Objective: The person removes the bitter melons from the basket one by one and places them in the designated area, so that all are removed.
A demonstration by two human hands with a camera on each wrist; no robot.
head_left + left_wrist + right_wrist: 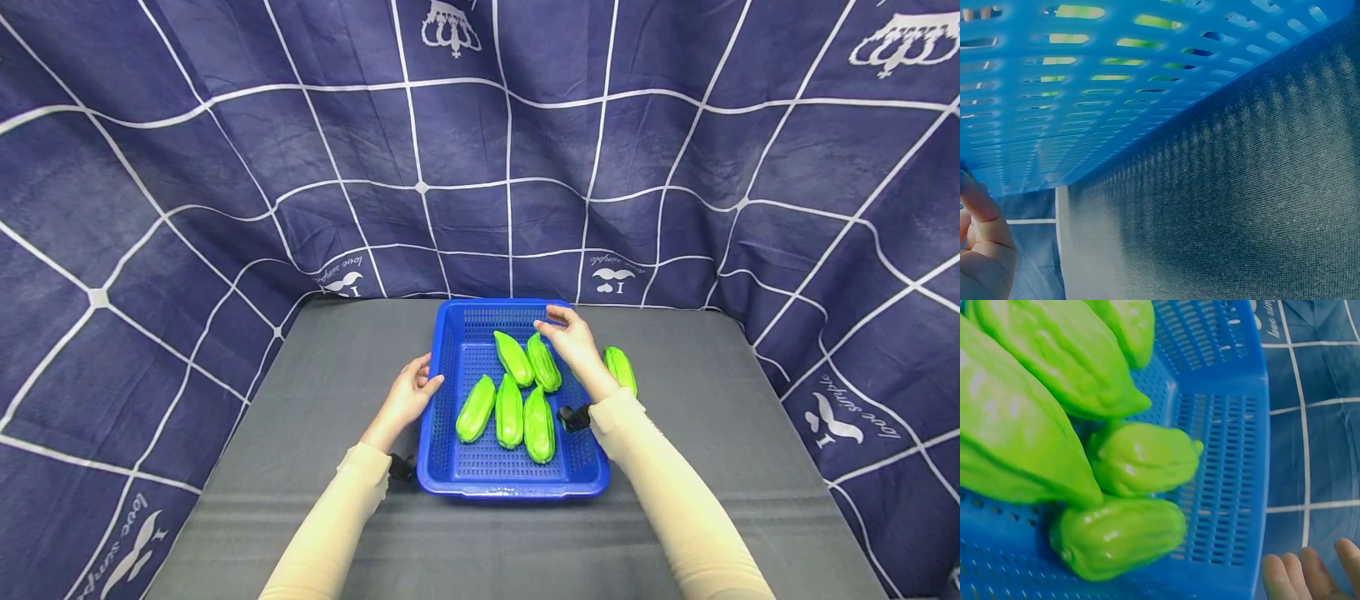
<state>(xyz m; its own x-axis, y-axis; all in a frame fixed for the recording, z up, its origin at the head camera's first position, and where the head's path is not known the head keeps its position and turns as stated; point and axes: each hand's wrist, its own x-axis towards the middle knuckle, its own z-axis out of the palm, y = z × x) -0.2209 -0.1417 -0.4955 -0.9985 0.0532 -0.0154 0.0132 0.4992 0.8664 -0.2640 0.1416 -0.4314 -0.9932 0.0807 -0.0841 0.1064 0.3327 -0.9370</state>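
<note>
Containing five green vegetables [509,417], blue basket [512,492], left grip [407,395] holding rim [437,333], right grip [574,343] parted, empty

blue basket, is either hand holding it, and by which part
The left hand appears to hold the basket by its left rim; the right hand holds nothing.

The vegetables [509,412] are bright green, the basket [513,490] blue — the curtain [465,142] navy, white-gridded.
</note>
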